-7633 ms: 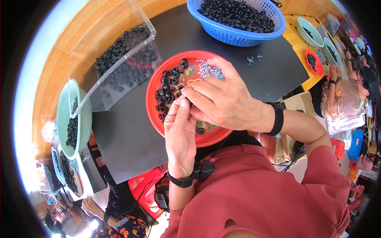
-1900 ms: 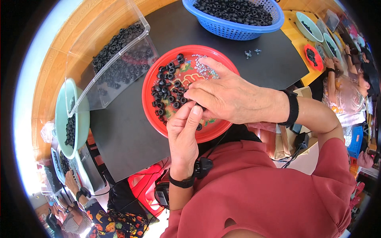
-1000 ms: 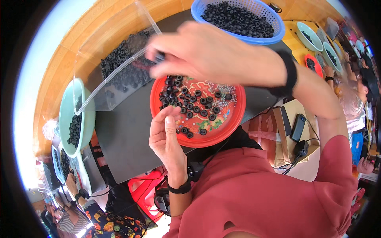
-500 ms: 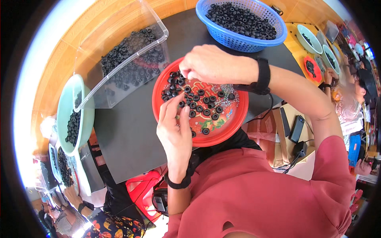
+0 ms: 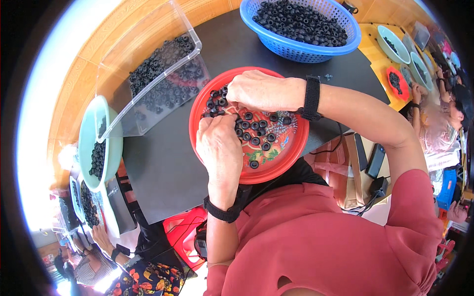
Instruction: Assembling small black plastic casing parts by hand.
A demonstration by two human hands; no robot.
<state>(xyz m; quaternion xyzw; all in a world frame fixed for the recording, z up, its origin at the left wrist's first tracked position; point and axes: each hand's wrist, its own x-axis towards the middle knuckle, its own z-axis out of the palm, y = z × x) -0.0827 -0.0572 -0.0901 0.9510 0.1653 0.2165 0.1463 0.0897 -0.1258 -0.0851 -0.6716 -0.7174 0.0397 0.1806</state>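
Observation:
A round red tray [image 5: 285, 160] with a patterned bottom lies in front of me, with small black rubber-like rings [image 5: 255, 141] scattered on it. My left hand [image 5: 219, 147] reaches over its left side, fingers bent and closed at the edge of the rings. Across the far side comes my right hand [image 5: 264, 92], its fingers curled inward close above the rings. The two hands' fingertips are near each other. Whatever lies between the fingers of either hand is hidden.
Beyond the tray stands a blue perforated basket [image 5: 296, 50] full of black rings. A clear plastic bin [image 5: 148, 126] tilts at the left, holding more. Next to it is a pale green basin [image 5: 85, 135]. Co-workers' hands [image 5: 101, 240] show at both sides.
My left hand's fingers, apart before, have closed and turned toward the rings. My right hand has come nearer and lower over the tray.

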